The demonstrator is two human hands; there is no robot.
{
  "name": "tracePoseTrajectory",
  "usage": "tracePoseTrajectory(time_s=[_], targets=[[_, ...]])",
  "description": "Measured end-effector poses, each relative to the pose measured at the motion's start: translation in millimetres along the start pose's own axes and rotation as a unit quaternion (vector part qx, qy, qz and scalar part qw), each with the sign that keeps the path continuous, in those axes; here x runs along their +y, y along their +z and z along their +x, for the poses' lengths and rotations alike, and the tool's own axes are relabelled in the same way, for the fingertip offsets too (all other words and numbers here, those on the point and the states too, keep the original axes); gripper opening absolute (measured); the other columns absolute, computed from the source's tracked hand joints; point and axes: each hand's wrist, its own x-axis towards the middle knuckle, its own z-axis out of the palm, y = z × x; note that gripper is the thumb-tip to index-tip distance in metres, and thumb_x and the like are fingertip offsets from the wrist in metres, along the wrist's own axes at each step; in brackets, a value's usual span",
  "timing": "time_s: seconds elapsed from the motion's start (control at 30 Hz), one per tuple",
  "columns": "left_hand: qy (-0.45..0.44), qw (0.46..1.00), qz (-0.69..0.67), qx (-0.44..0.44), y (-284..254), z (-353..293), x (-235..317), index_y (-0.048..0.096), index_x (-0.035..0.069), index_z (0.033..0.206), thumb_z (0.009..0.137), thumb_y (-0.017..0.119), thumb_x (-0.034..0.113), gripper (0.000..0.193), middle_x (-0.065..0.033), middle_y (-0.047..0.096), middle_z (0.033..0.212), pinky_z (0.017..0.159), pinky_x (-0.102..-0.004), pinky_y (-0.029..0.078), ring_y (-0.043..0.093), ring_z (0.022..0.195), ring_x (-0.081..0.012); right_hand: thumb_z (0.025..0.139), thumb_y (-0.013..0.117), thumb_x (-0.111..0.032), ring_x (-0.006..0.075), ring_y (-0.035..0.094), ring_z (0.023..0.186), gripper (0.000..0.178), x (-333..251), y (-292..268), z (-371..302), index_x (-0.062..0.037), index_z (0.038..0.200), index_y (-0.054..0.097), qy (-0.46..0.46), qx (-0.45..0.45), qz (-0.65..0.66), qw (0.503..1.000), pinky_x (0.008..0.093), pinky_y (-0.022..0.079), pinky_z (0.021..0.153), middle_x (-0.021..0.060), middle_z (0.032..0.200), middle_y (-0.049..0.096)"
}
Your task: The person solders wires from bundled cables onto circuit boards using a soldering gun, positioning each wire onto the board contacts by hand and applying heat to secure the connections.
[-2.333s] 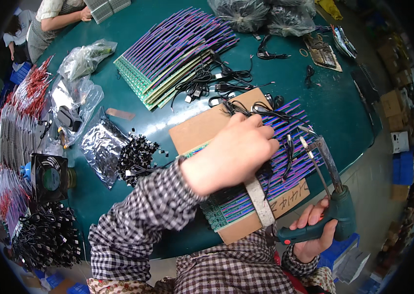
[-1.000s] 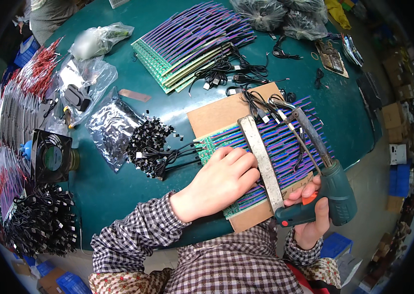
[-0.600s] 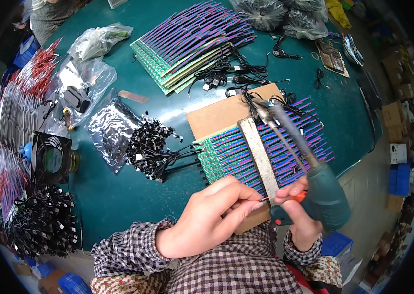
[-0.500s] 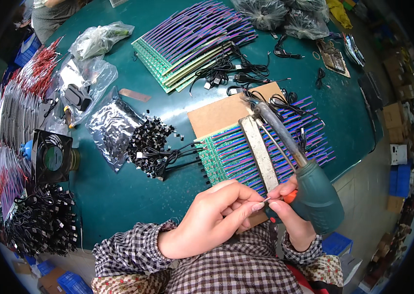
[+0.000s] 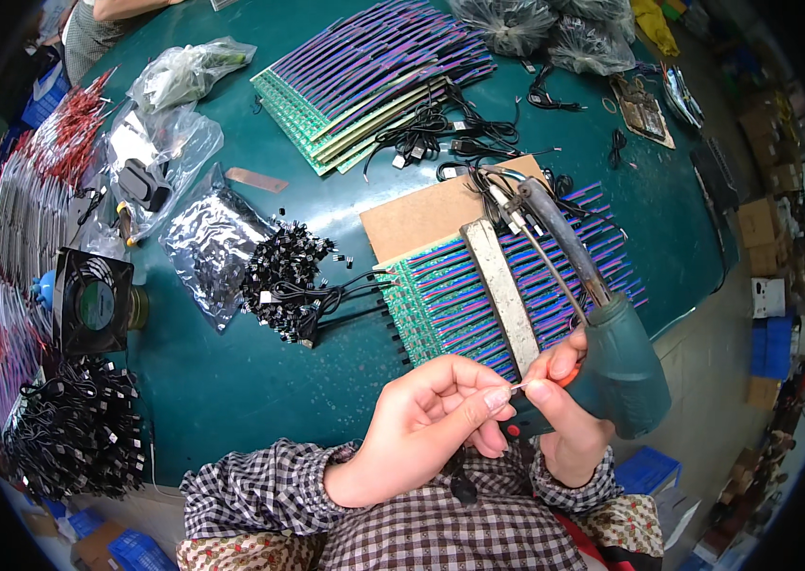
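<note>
A dark green soldering gun (image 5: 633, 376) lies across my right hand (image 5: 569, 423), its metal barrel pointing up and left over the table. The thumb and forefinger of that hand are pressed together beside the gun's red trigger. My left hand (image 5: 426, 423) is closed, thumb against forefinger, on a thin wire end (image 5: 517, 387) that runs to the right fingertips. Below the left hand hangs a small black piece (image 5: 462, 489). Just beyond both hands is a green circuit board panel (image 5: 412, 309) with rows of blue and pink wires, weighed down by a metal bar (image 5: 500, 295).
A heap of small black connectors (image 5: 283, 271) sits left of the panel, beside a silvery plastic bag (image 5: 212, 243). Farther off are stacked wired panels (image 5: 307, 128) and black USB cables (image 5: 421, 138). A fan (image 5: 93, 303) and cable bundles (image 5: 74, 433) stand at left.
Both hands keep their pinch on the thin wire end and have barely moved. The soldering gun has shifted slightly. A small black piece now shows below my left hand.
</note>
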Motion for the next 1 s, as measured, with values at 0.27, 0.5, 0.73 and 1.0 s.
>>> tracePoseTrajectory(time_s=[0.27,0.5,0.73,1.0], targets=[[0.02,0.998,0.062,0.024,3,1,-4,0.054,-0.007,0.103,0.093,0.058,0.003,0.015,-0.0124,0.065,0.09,0.064,-0.0273,0.058,0.066,0.071,-0.0157,0.074,0.061,0.012,0.0158,0.056,0.082,0.045,2,1,0,-0.0028,0.114,0.045,0.007,0.012,-0.031,0.999,0.0288,0.05,0.073,0.0058,0.092,0.049],[0.064,0.994,0.085,0.009,5,-2,-5,0.056,-0.008,0.1,0.092,0.059,0.002,0.013,-0.0128,0.065,0.088,0.069,-0.0263,0.059,0.069,0.079,-0.0173,0.076,0.061,0.008,0.016,0.058,0.085,0.039,4,-4,0,-0.0016,0.111,0.047,0.014,-0.023,-0.067,0.997,0.0312,0.05,0.076,0.0067,0.095,0.05],[0.044,0.994,0.095,0.012,2,-1,-5,0.056,-0.008,0.101,0.092,0.059,0.002,0.013,-0.0131,0.066,0.088,0.069,-0.0265,0.059,0.069,0.078,-0.0177,0.077,0.063,0.008,0.0177,0.062,0.086,0.035,7,-7,-1,-0.0023,0.107,0.048,0.04,-0.066,-0.052,0.996,0.0388,0.05,0.087,0.0066,0.094,0.053],[0.073,0.993,0.095,0.009,4,-2,-11,0.055,-0.008,0.099,0.093,0.056,-0.001,0.009,-0.0153,0.066,0.09,0.07,-0.0269,0.058,0.069,0.08,-0.0185,0.077,0.062,0.012,0.0169,0.06,0.086,0.039,8,-8,-4,-0.0032,0.11,0.047,0.028,-0.06,-0.051,0.997,0.039,0.049,0.088,0.0055,0.093,0.052]])
